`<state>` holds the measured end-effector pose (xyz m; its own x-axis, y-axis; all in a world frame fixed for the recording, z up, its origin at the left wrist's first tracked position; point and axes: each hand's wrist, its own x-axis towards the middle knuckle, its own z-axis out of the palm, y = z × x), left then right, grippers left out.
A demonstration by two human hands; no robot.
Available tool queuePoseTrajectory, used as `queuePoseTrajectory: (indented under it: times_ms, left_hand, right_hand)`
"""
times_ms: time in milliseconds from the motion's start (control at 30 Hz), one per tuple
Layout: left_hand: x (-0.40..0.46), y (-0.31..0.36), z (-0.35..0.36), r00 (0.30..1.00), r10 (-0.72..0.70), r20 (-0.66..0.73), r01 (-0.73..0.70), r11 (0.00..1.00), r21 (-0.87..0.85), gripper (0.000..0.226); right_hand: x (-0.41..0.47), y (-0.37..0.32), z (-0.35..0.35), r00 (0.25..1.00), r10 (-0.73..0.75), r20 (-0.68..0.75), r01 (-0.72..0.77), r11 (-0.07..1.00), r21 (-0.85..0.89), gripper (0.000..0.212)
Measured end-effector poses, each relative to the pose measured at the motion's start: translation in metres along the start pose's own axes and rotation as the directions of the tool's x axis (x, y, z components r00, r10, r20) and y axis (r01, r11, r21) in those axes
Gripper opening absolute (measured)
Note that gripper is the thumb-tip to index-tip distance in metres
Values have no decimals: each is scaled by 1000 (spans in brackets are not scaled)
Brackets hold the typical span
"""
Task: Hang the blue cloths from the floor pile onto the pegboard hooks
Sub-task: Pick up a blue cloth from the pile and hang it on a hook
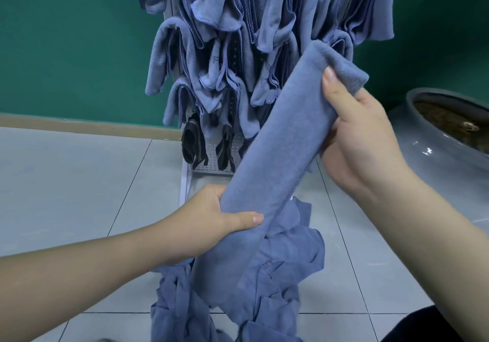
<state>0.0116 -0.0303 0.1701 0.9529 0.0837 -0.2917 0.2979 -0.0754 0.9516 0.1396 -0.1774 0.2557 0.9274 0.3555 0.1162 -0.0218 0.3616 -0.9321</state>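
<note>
Green wall behind, pale tiled floor below, and the pegboard stands in the middle, already loaded w/ blue cloths hanging in bunches; a couple of dark items hang low on it, and a grey glazed pot sits off to your right. The cloth you've got is a folded or rolled blue towel, held as a slanted band in front of the board, above the floor pile, its lower end reaching down onto the pile. It looks light, soft and floppy w/ a plush nap, so it'll prob sag wherever it isn't supported and won't slip much in the grip; nothing fragile here. Best hold is near the ends, as you're doing, or at one corner/edge if a hook needs to catch it. Your left hand grips the lower part: thumb lies across the front, the other fingers wrap behind, out of view. Your right hand grips the upper end, thumb pressed on the front face near the top fold, fingers curled round the back edge. Both sets of fingers are clamped on the cloth, which runs taut-ish between them.
</note>
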Motion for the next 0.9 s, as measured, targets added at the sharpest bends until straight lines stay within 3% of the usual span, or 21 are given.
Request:
queuePoseTrajectory:
  times_ms: [333, 500, 700, 900]
  left_hand:
    - [-10, -6, 0, 970, -132, 202, 110, 987, 116, 19]
    - [-17, -3, -3, 963, -106, 248, 85, 992, 94, 26]
    - [-20, 3, -12, 925, -159, 344, 128, 985, 112, 27]
    - [-12, 9, -4, 950, -37, 311, 52, 998, -41, 50]
  right_hand:
    - [27, -11, -36, 988, 17, -151, -13, 1000, 29, 19]
    - [29, -6, -44, 974, 55, -219, -57, 998, -2, 25]
    - [22, 1, -36, 978, 171, -117, -173, 985, -6, 32]
    - [13, 20, -20, 972, 216, -92, -219, 975, -29, 29]
